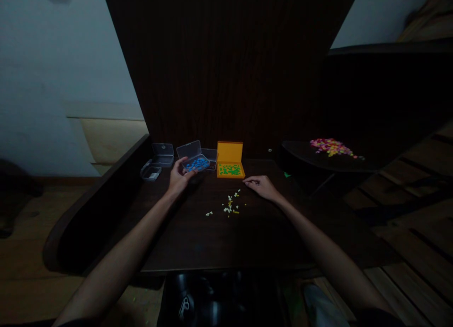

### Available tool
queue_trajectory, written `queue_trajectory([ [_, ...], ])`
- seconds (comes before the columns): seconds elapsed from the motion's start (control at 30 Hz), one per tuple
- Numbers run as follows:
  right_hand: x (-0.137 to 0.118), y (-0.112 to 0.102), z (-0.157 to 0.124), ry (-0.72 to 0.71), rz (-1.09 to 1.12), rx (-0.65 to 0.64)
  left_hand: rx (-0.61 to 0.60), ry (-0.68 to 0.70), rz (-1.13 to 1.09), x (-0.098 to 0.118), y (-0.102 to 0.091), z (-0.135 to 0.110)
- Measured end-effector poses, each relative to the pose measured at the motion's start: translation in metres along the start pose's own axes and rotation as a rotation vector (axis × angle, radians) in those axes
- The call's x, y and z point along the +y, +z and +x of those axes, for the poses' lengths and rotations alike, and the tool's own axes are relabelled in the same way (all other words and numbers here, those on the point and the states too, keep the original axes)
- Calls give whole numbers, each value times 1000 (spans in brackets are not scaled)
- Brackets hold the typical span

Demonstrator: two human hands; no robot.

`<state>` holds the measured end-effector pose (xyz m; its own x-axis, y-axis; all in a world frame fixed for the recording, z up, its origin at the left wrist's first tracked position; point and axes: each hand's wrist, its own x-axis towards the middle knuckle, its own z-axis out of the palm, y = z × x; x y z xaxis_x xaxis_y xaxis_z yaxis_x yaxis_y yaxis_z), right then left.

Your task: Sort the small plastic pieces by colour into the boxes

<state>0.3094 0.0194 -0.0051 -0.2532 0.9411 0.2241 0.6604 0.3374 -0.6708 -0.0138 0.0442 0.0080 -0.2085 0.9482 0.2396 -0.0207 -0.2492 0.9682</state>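
Observation:
My left hand (180, 176) grips a clear plastic box (189, 150) whose lid stands up; several small blue pieces (198, 164) lie inside it. Just right of that is an orange box (230, 152) with its lid raised, holding several small green pieces (230, 169). My right hand (261, 185) rests by the orange box's front right corner, fingers curled together; whether a small piece is between the fingertips cannot be made out. Loose white and yellow pieces (230, 207) are scattered on the dark desk (198, 242) between my forearms.
Further clear boxes (163, 153) stand at the back left, one holding something white (154, 175). On a raised dark shelf (300, 150) at the right lies a pile of pink, orange and yellow pieces (332, 146). A green scrap (287, 174) lies below the shelf. A tall dark panel (230, 72) closes the back.

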Motion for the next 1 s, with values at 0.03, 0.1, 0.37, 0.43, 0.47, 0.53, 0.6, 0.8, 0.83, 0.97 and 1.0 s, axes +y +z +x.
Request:
queue_trajectory([
  [0.03,4,3,-1,-3,17,16,38,-7,22,-1,-1,1],
  [0.1,9,7,-3,-3,29,33,105,-32,52,-4,-3,3],
  [0.37,12,16,-8,-40,-54,12,252,-46,112,-16,-11,8],
  [0.43,13,18,-9,-45,-72,7,273,-40,149,-22,-14,10],
  [0.47,13,19,-9,-49,-76,5,282,-33,166,-26,-16,12],
  [0.53,15,20,-9,-56,-75,1,278,-34,192,-33,-19,16],
  [0.6,17,21,-8,-58,-77,2,272,-58,237,-38,-21,19],
  [0.8,20,23,-7,-64,-100,28,292,-151,415,-40,-17,22],
  [0.83,20,23,-7,-69,-103,32,277,-166,423,-39,-17,22],
  [0.97,19,24,-7,-75,-121,46,199,-234,430,-32,-15,20],
  [1.0,19,24,-7,-78,-122,49,180,-235,453,-30,-15,19],
])
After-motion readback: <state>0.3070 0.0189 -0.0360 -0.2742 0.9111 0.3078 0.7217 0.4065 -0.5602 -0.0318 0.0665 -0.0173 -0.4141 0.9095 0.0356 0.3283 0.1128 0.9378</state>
